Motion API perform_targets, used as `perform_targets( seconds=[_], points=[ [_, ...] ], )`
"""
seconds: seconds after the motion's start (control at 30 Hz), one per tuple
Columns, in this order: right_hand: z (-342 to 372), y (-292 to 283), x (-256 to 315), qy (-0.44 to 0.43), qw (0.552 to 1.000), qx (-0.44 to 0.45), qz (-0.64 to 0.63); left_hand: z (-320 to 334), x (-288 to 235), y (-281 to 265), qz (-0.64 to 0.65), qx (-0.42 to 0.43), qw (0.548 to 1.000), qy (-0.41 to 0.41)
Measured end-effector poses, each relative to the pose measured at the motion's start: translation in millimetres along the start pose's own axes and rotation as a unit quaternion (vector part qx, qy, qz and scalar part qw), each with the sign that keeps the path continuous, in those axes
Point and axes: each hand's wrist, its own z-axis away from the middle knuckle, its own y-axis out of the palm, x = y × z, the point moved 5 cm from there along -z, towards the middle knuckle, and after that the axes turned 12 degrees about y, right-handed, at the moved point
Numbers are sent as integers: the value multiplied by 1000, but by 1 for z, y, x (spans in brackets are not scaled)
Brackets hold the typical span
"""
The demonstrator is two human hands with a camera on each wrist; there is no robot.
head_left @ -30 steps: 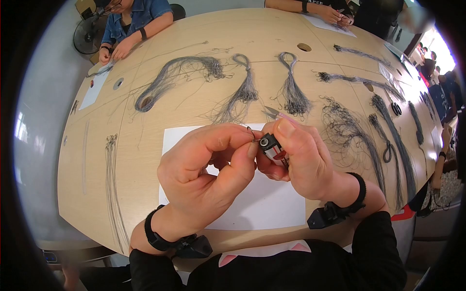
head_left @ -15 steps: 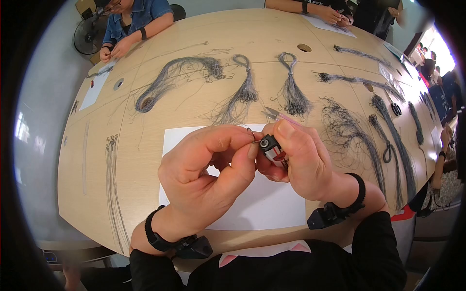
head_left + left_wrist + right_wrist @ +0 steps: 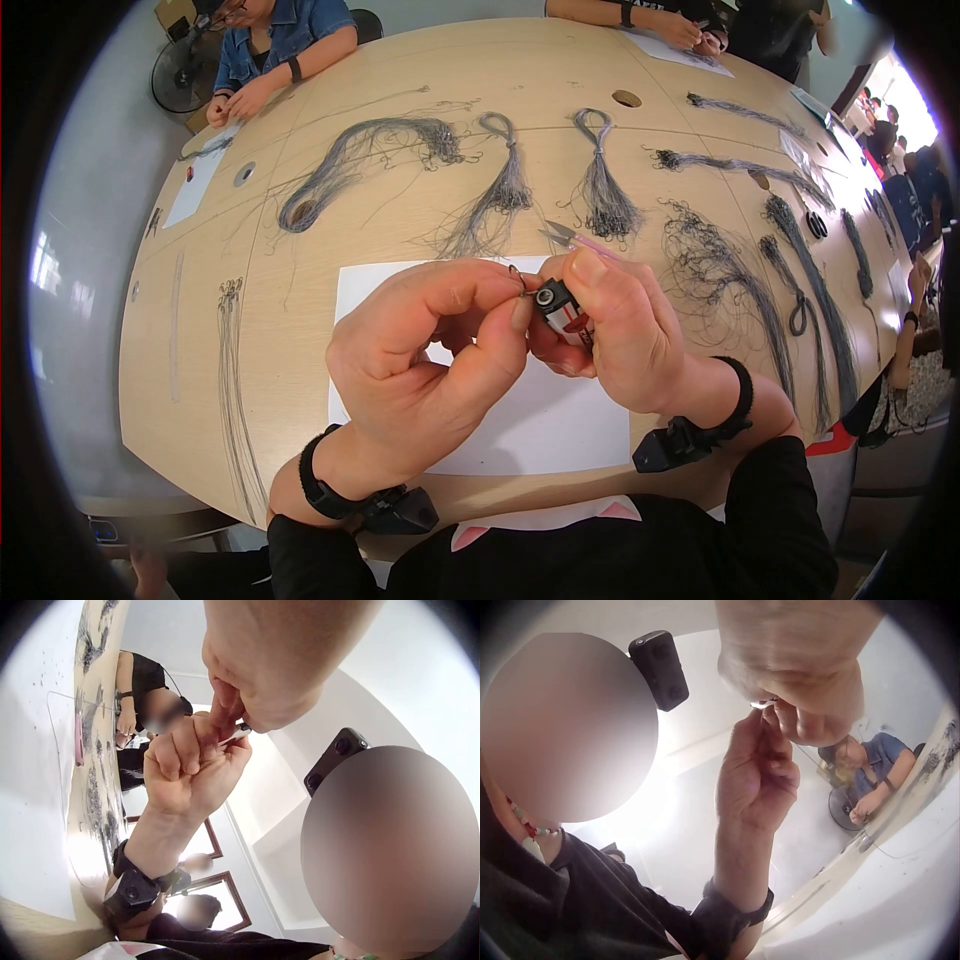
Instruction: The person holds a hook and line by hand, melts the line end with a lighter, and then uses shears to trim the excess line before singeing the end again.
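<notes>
In the head view my left hand [image 3: 430, 350] pinches a small dark fish hook [image 3: 514, 271] between thumb and forefinger. My right hand [image 3: 625, 325] grips a small black, white and red device [image 3: 563, 312], its thumb lying along the top. A round metal-ringed opening on the device's end faces the left fingertips, right beside the hook. Both hands are over a white sheet of paper [image 3: 540, 425]. A thin line runs out from the hands in the left wrist view, past the paper's edge. Most of the device is hidden by fingers in both wrist views.
Pink-handled snips [image 3: 575, 240] lie just beyond my right hand. Bundles of hooked line, one tied with a loop [image 3: 600, 175] and one long and curved [image 3: 350, 145], spread across the table [image 3: 400, 60]. Loose strands [image 3: 232, 380] lie at left. A person [image 3: 275, 45] sits opposite.
My hands, the hook and the device stay nearly still. Across the table, the seated person's hands shift slightly.
</notes>
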Motion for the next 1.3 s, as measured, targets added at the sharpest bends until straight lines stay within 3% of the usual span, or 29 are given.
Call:
perform_targets(
  seconds=[0.5,0.57,0.6,0.67,0.73,0.8,1.03,1.1,1.3],
  points=[
    [1,-3,-2,12,999,6,33,1,1,-1,11,-20,1000,-9],
    [1,-6,-4,40,980,79,-178,-1,-3,-3,-34,-20,999,9],
    [1,-5,-1,41,980,80,-179,-1,-3,-3,-34,-20,999,8],
    [7,-10,22,-109,993,-19,-44,-1,-2,-3,-21,-23,1000,-1],
    [8,-12,23,-145,988,-45,-27,-1,2,-4,-24,-19,999,15],
    [12,-12,27,-180,966,-53,180,-1,2,-4,-27,-16,999,29],
    [14,-11,27,-292,918,-106,245,-3,-5,1,-110,28,990,86],
    [17,-8,31,-347,874,-131,314,-3,-6,3,-119,43,986,104],
    [14,-9,28,-312,891,-122,306,1,-1,3,-102,52,992,58]
  ],
)
